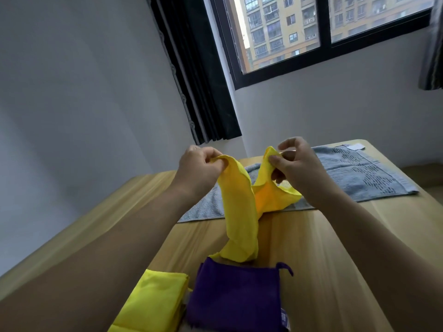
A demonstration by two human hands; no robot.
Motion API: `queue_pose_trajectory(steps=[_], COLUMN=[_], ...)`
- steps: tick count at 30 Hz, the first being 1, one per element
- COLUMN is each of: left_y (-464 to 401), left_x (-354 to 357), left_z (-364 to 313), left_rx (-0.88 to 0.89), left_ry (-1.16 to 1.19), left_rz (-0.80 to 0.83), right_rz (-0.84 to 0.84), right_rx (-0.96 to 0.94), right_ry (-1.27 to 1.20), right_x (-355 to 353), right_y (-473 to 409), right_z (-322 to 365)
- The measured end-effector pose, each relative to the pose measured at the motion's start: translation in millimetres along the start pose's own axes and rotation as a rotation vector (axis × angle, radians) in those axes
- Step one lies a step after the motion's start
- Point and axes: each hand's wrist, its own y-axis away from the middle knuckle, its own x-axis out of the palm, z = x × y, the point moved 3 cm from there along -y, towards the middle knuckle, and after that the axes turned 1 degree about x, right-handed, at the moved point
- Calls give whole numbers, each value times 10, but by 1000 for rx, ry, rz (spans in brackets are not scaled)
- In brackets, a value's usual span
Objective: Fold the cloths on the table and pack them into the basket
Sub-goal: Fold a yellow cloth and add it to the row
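Observation:
A yellow cloth [237, 212] hangs in the air above the wooden table [311, 259]. My left hand [199, 168] pinches one top corner and my right hand [297, 164] pinches the other. The cloth droops between them, and its lower end touches a folded purple cloth [235, 298] at the near edge. Beside the purple one, on the left, lies a folded yellow cloth [151, 303]. A grey-blue towel [359, 176] lies spread flat across the far side of the table. No basket is in view.
The table stands in a corner against white walls. A dark curtain [199, 80] hangs at the left of a window [323, 32]. A small white tag [356, 146] lies at the far right corner.

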Motion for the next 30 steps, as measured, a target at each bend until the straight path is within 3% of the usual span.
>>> queue_pose_trajectory(steps=[7, 11, 15, 21, 25, 28, 30], left_y=[20, 6, 8, 21, 111, 247, 309], left_x=[51, 76, 88, 106, 115, 194, 233], left_z=[-107, -134, -154, -177, -241, -302, -316], left_rx=[88, 107, 103, 88, 105, 154, 215], left_ry=[84, 65, 83, 135, 231, 177, 102], left_rz=[76, 46, 50, 84, 305, 556, 632], right_rz=[83, 189, 279, 158, 20, -60, -84], right_rx=[-115, -98, -169, -357, -371, -363, -372], right_ry=[129, 62, 307, 520, 492, 457, 443], right_x=[40, 83, 143, 106, -16, -65, -75], right_y=[2, 56, 107, 65, 5, -19, -22], right_z=[124, 188, 215, 249, 226, 215, 198])
